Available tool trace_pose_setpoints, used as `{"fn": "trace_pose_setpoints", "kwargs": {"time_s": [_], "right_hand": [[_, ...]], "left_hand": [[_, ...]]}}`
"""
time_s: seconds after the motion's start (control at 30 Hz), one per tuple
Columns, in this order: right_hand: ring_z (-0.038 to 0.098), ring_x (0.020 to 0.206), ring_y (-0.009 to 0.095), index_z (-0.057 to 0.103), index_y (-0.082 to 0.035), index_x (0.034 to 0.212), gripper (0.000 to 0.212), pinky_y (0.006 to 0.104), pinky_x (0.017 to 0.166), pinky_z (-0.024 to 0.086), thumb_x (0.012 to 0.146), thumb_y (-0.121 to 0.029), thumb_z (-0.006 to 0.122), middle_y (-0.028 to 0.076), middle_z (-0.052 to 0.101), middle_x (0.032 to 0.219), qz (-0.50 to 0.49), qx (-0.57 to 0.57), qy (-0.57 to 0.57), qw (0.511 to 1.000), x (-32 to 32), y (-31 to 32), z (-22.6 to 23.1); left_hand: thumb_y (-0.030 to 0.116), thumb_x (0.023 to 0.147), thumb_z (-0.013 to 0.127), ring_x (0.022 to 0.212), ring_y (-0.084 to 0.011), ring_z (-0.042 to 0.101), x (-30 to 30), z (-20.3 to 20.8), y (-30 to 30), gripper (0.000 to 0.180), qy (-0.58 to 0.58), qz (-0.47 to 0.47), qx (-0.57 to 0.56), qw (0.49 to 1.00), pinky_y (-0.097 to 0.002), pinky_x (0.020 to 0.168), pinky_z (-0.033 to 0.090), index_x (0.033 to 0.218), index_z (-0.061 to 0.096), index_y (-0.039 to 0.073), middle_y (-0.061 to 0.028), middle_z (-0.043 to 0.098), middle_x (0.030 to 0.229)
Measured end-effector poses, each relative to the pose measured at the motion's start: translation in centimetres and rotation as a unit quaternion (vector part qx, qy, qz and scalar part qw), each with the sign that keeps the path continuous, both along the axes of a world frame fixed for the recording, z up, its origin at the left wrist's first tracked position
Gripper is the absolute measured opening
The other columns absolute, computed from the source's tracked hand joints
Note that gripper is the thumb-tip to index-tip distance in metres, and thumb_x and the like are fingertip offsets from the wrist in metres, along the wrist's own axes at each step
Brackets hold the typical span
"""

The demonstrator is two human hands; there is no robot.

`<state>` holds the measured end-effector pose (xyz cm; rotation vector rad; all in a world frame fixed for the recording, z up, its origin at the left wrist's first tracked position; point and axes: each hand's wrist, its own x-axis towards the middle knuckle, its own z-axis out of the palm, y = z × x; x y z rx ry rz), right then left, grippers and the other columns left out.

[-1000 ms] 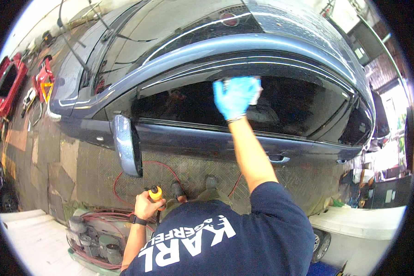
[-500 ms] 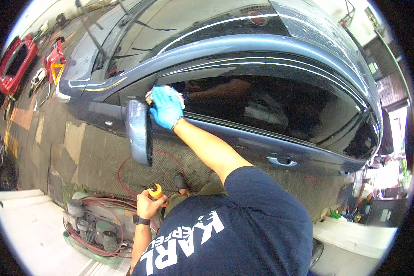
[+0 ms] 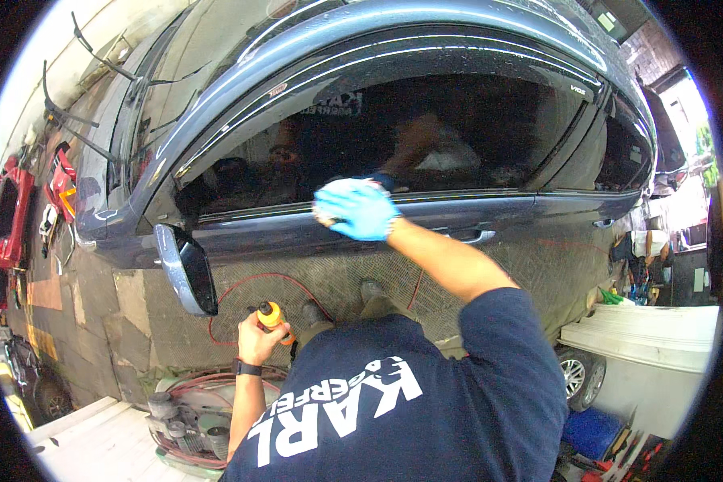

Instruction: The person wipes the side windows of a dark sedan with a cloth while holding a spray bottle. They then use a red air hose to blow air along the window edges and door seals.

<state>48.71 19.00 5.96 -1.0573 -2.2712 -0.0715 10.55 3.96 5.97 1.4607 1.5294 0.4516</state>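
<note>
A blue rubber glove covers my right hand, which is closed over a crumpled cloth. Hand and cloth lie at the lower edge of the dark front side window of a blue-grey car, slightly blurred by motion. The palm side is hidden. Bare and lower down, my left hand grips a yellow-orange bottle with a black top, held away from the car. To the left of the cloth, the side mirror sticks out from the door.
A red hose loops across the textured floor by my feet. An air compressor with coiled hose stands behind my left arm. Red car parts lie at far left. The wipers stand raised. A wheel is at lower right.
My right hand has moved the cloth from beside the mirror rightward along the window's lower edge. The view has shifted too. My left hand keeps its hold on the bottle.
</note>
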Motion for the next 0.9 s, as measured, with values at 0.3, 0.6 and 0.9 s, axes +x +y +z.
{"fn": "trace_pose_setpoints", "kwargs": {"time_s": [0.3,0.6,0.9], "right_hand": [[0.055,0.137,0.024,0.063,-0.023,0.141,0.053,0.059,0.117,0.032,0.092,-0.044,0.064,0.002,0.058,0.15,-0.175,-0.181,-0.34,0.906,35.0,-13.4,2.4],[0.048,0.144,0.025,0.057,-0.022,0.15,0.061,0.0593,0.12,0.026,0.095,-0.049,0.061,0.003,0.052,0.157,-0.17,-0.212,-0.302,0.914,15.0,-7.3,1.5],[0.048,0.144,0.025,0.058,-0.012,0.147,0.07,0.0425,0.119,0.038,0.083,-0.034,0.075,0.008,0.055,0.154,0.038,-0.043,-0.067,0.996,-20.1,7.0,-3.0]], "left_hand": [[0.03,0.074,0.09,0.086,-0.0232,0.078,4.3,-0.7,0.9,0.043,0.0,-0.024,-0.01,1.0,-0.0366,0.08,0.06,0.1,0.075,-0.001,-0.014,0.079,0.092],[0.041,0.073,0.089,0.087,-0.0335,0.077,1.3,-1.5,0.8,0.054,0.049,-0.026,-0.014,0.998,-0.0419,0.081,0.059,0.098,0.073,-0.003,-0.0199,0.077,0.092],[0.043,0.07,0.091,0.073,-0.0334,0.074,-4.4,-1.0,-0.2,0.055,0.048,0.036,0.021,0.998,-0.0422,0.069,0.057,0.087,0.071,-0.005,-0.0223,0.073,0.079]]}}
